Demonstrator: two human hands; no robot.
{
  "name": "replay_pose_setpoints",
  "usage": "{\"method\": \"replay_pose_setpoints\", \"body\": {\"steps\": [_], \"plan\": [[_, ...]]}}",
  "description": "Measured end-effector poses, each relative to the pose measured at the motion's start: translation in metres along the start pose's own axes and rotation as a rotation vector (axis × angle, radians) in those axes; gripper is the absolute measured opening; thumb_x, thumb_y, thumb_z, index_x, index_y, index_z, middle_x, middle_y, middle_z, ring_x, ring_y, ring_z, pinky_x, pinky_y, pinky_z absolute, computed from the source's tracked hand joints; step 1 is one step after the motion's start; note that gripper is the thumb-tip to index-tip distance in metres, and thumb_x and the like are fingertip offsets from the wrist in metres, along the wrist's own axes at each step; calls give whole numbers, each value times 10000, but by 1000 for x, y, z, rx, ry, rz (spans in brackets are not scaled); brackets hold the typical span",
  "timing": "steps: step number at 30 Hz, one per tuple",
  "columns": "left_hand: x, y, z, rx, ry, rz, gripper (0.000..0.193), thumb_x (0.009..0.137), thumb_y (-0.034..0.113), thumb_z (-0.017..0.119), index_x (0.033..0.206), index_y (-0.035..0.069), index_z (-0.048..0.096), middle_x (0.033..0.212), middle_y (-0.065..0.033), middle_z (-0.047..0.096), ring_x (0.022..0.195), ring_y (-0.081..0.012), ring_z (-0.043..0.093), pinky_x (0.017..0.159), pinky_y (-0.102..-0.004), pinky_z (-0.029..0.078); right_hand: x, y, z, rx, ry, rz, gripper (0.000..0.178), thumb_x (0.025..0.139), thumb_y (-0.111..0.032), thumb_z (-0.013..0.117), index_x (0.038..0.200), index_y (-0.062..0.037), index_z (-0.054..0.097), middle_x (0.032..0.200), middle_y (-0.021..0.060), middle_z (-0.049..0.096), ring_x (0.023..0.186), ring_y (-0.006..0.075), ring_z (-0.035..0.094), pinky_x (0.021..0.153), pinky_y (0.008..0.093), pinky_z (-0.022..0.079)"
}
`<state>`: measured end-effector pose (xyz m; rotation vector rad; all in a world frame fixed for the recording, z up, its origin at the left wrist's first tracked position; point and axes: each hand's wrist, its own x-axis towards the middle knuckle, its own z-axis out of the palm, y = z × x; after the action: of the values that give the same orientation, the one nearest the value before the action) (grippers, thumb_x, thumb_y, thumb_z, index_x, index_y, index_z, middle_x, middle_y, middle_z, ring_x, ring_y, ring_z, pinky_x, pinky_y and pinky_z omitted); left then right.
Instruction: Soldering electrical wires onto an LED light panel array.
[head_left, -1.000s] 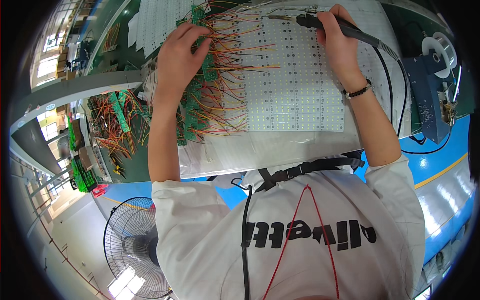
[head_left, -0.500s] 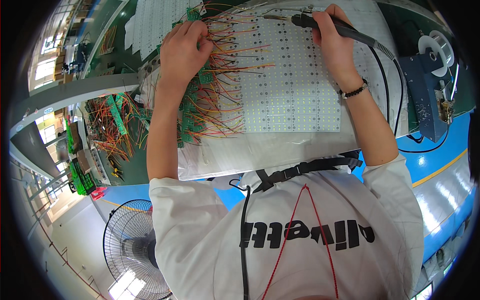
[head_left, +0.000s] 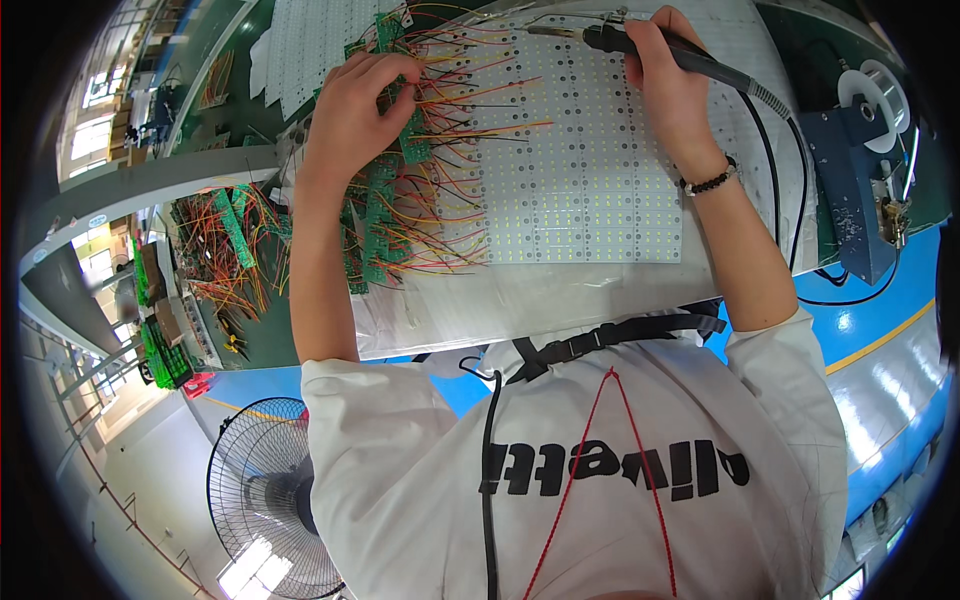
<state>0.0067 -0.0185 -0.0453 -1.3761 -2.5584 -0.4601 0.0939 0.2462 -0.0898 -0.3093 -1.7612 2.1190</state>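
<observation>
My right hand (head_left: 668, 95) is closed round a black soldering iron (head_left: 722, 70), whose tip points left over the far part of a white LED strip panel (head_left: 580, 190). A thin metal tube runs along the iron's front end. At the panel's left edge, my left hand (head_left: 350, 125) has thumb and forefinger brought together at a wire among the red, yellow and black wires (head_left: 440, 205). These wires fan out rightward from a column of small green circuit boards (head_left: 380, 220) lying beneath and beside that hand. The fingertips partly hide the wire.
A blue soldering unit with a white solder reel (head_left: 872, 105) stands at the right, its cables running beside my right arm. More wired boards (head_left: 235, 225) lie heaped at left past a grey metal bar (head_left: 150, 190). White panels (head_left: 315, 50) lie at the far left; a fan (head_left: 265, 500) stands lower left.
My left hand has shifted slightly left, and its thumb and forefinger now form a wider loop. The right hand and soldering iron have barely moved.
</observation>
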Motion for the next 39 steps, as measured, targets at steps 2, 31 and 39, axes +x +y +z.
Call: {"method": "replay_pose_setpoints", "body": {"steps": [2, 31, 39], "plan": [[-3, 6, -5, -33, -4, 15, 181, 705, 41, 630, 866, 105, 579, 805, -9, 603, 783, -229, 569, 726, -350, 458, 1, 1, -1, 7, -1, 11, 193, 869, -138, 505, 702, -97, 417, 564, 2, 445, 477, 68, 375, 442, 236, 317], [2, 65, 55, -42, 227, -277, 106, 800, 83, 616, 905, 85, 629, 831, -43, 615, 645, -211, 601, 580, -302, 485, 9, 17, -5, -14, 55, -34, 231, 812, -205, 588, 659, -105, 446, 503, -14, 439, 434, 49, 375, 414, 213, 272], [3, 67, 68, -125, 345, -306, 76, 779, 101, 653, 845, 63, 650, 712, -41, 593, 570, -159, 554, 526, -264, 441, 5, 16, -9, -26, 35, -49, 230, 814, -193, 581, 657, -109, 437, 500, -15, 439, 427, 50, 358, 408, 217, 252]]}}
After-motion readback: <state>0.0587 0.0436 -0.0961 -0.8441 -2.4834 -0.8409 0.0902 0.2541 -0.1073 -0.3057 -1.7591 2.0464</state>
